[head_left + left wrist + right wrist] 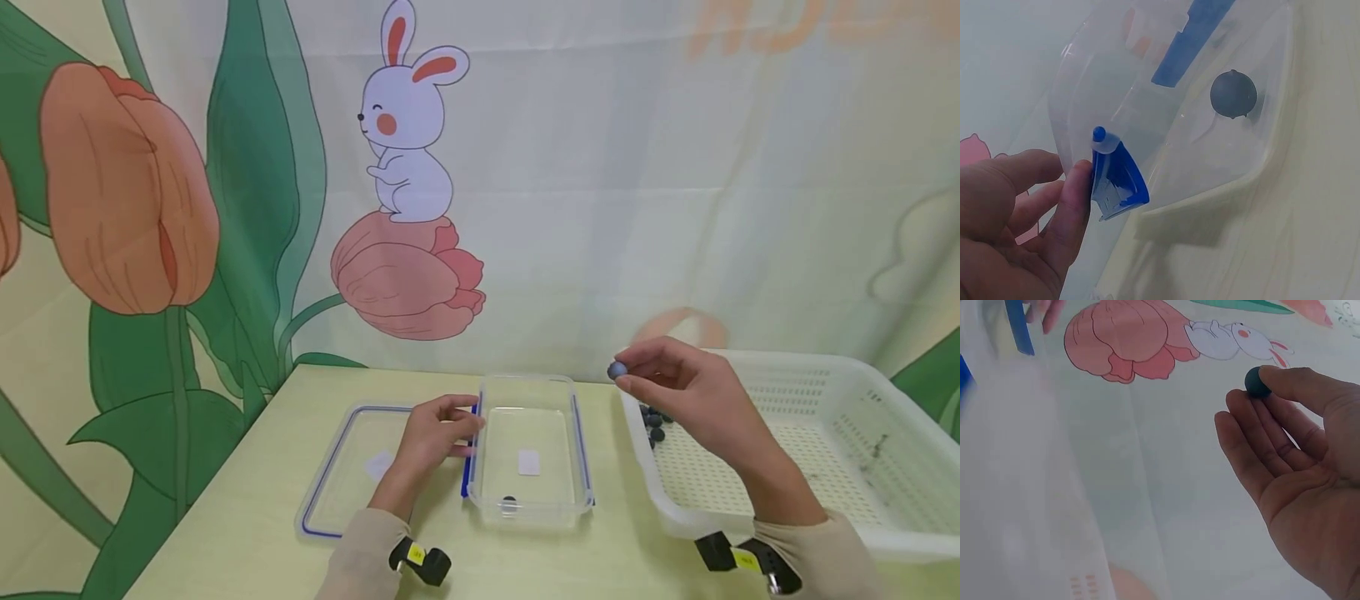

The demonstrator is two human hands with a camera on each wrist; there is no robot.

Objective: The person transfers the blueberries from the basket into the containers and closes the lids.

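Note:
My right hand point(686, 400) pinches a blueberry point(617, 370) between thumb and fingertips, raised above the left rim of a white basket point(855, 542). In the right wrist view the blueberry point(1258, 382) sits under the thumb tip, the other fingers stretched out below it. My left hand point(435, 437) holds the left side of a clear plastic container point(528, 521), its fingers beside a blue latch point(1119, 178). Inside that container, near its front wall, lies one blueberry point(1233, 94). Several more blueberries point(656, 429) lie at the basket's left side.
A clear lid with a blue seal point(322, 492) lies flat left of the container, partly behind my left forearm. The pale yellow table point(232, 508) meets a curtain point(570, 208) printed with a rabbit and tulips at its back edge.

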